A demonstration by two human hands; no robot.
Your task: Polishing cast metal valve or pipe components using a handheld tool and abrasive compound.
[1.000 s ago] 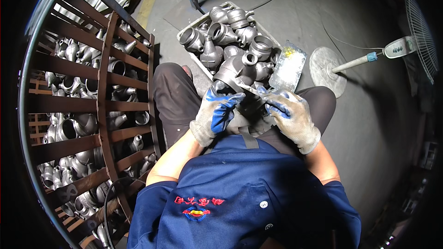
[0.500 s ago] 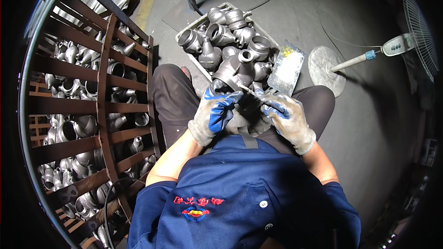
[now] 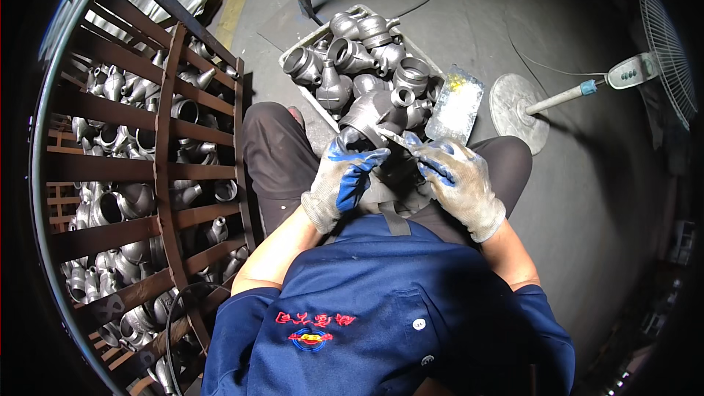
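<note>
Between my knees, a grey metal casting (image 3: 369, 110) with a round body and a short open neck is tilted over the near edge of the crate. My left hand (image 3: 339, 180), in a blue-and-white work glove, is closed on its near rim. My right hand (image 3: 456, 185), gloved the same way, pinches a thin, pale, stick-like tool (image 3: 394, 137). The tool's tip reaches the casting's near side, and its exact kind cannot be made out. Parts of the casting's underside are hidden by my fingers and shadow.
A pale crate (image 3: 311, 100) heaped with similar castings stands ahead. Beside it leans a scuffed metal sheet (image 3: 456, 106). A pedestal fan (image 3: 546, 103) is at the right. Along the left runs a brown barred metal cage (image 3: 167, 125) full of castings. Cables cross the floor.
The casting has turned slightly, its open neck shifting right and nearer to me. My right hand has moved a little with the tool; my left hand keeps its grip.
</note>
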